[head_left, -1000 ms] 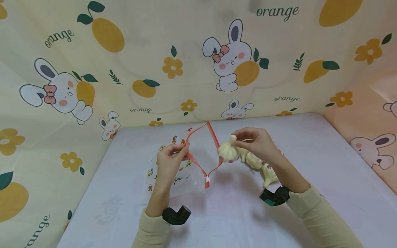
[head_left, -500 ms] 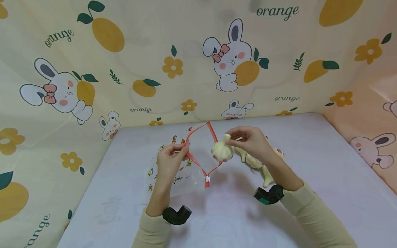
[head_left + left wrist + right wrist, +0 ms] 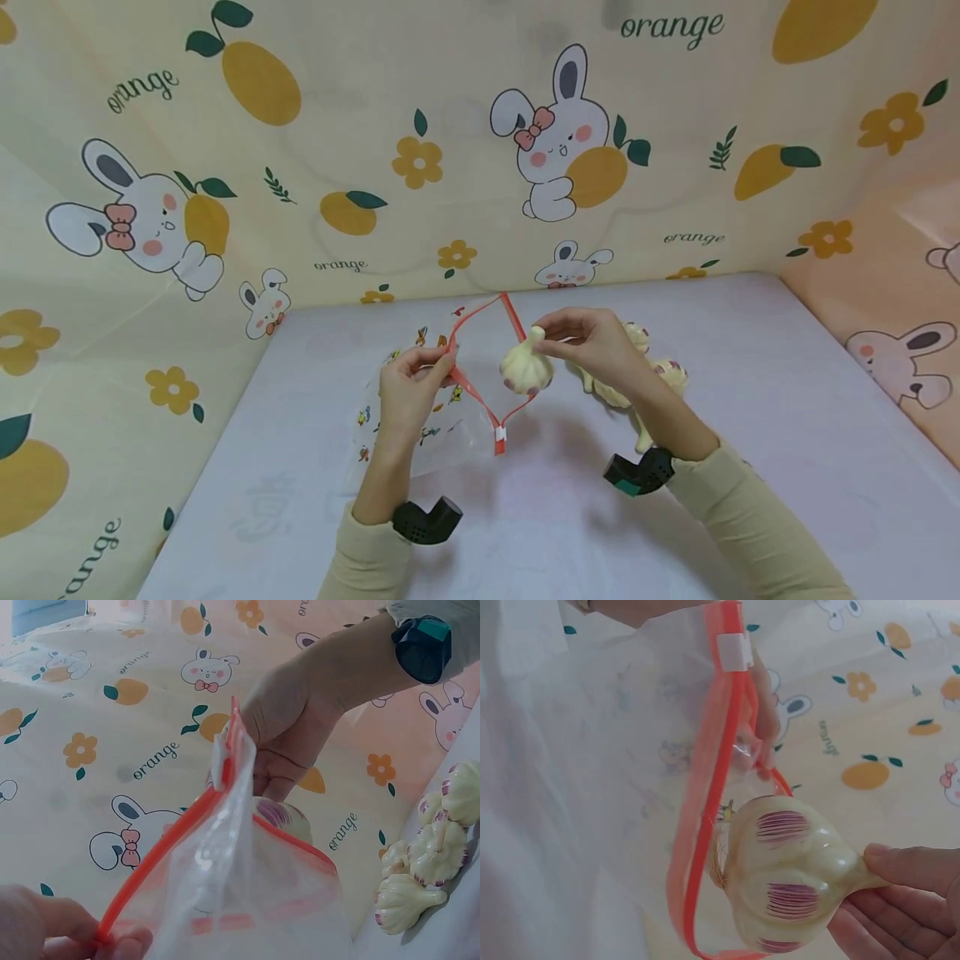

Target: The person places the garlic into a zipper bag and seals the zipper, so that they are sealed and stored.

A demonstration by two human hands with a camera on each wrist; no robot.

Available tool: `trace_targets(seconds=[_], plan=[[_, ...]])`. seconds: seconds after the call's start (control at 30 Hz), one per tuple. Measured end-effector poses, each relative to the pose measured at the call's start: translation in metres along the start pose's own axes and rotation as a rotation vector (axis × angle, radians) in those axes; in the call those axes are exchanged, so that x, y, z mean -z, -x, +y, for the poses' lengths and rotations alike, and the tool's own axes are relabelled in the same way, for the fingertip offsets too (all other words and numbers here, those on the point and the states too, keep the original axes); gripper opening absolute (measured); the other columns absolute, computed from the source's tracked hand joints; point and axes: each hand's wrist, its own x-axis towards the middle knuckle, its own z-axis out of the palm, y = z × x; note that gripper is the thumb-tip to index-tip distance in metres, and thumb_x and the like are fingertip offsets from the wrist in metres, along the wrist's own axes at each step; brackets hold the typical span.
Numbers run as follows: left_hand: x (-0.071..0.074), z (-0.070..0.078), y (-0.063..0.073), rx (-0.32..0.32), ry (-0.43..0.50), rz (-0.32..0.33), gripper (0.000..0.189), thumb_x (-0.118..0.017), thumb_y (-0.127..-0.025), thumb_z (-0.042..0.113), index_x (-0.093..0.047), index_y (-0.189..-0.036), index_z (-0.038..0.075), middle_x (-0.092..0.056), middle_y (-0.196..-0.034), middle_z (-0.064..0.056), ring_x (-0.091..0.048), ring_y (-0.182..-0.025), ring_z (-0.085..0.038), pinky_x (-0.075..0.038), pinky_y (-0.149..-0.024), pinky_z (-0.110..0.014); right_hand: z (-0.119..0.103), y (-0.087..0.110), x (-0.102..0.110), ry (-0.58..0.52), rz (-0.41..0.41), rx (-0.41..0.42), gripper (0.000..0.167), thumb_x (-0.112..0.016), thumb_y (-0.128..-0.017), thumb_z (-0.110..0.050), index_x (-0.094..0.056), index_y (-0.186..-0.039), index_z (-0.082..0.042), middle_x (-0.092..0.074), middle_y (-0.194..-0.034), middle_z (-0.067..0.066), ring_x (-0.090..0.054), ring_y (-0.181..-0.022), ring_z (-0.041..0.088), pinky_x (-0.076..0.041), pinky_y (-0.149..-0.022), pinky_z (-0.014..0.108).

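My left hand pinches the red rim of a clear zip bag printed with small colored figures. The bag's mouth stands open toward the right, with a white slider at the near end of its red zip. My right hand pinches a garlic bulb by its stem, the root end pointing to the bag. In the right wrist view the bulb is right at the bag's mouth, with purple streaks on its skin. Whether it touches the rim I cannot tell.
Several more garlic bulbs lie in a cluster on the white table, partly behind the right forearm. A cloth wall with rabbits and oranges rises behind the table. Each wrist wears a black camera.
My right hand has carried the garlic bulb leftward, from beside the bag's right rim to in front of its mouth. The left hand and the bag have stayed put.
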Motion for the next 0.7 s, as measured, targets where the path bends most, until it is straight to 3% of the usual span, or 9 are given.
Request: trace_targets(seconds=[0.27,0.5,0.7], plan=[[-0.001,0.0,0.001,-0.026,0.03,-0.013,0.019,-0.066,-0.09,0.007,-0.067,-0.104,-0.005,-0.069,-0.075,0.006,-0.068,-0.063,-0.004,-0.06,-0.07,-0.018,0.001,-0.002,-0.009,-0.037,-0.003,-0.015,0.024,-0.074,-0.083,-0.008,-0.07,-0.105,0.001,-0.073,-0.099,0.02,-0.066,-0.077,-0.004,-0.056,-0.073,0.015],[0.0,-0.001,0.001,-0.024,0.028,-0.018,0.019,-0.066,-0.09,0.008,-0.067,-0.104,-0.004,-0.072,-0.078,-0.003,-0.068,-0.063,-0.004,-0.06,-0.072,-0.018,0.003,-0.002,-0.013,-0.025,-0.021,-0.019,0.024,-0.074,-0.083,-0.009,-0.07,-0.106,0.0,-0.073,-0.1,0.019,-0.065,-0.079,-0.002,-0.055,-0.072,0.015],[0.0,0.0,0.002,-0.027,0.023,-0.009,0.019,-0.066,-0.09,0.008,-0.067,-0.105,-0.004,-0.069,-0.075,0.005,-0.068,-0.064,-0.003,-0.059,-0.072,-0.016,0.004,-0.002,-0.015,0.008,-0.042,-0.034,0.023,-0.073,-0.085,-0.011,-0.071,-0.106,-0.002,-0.074,-0.101,0.017,-0.066,-0.083,0.004,-0.055,-0.073,0.016]])
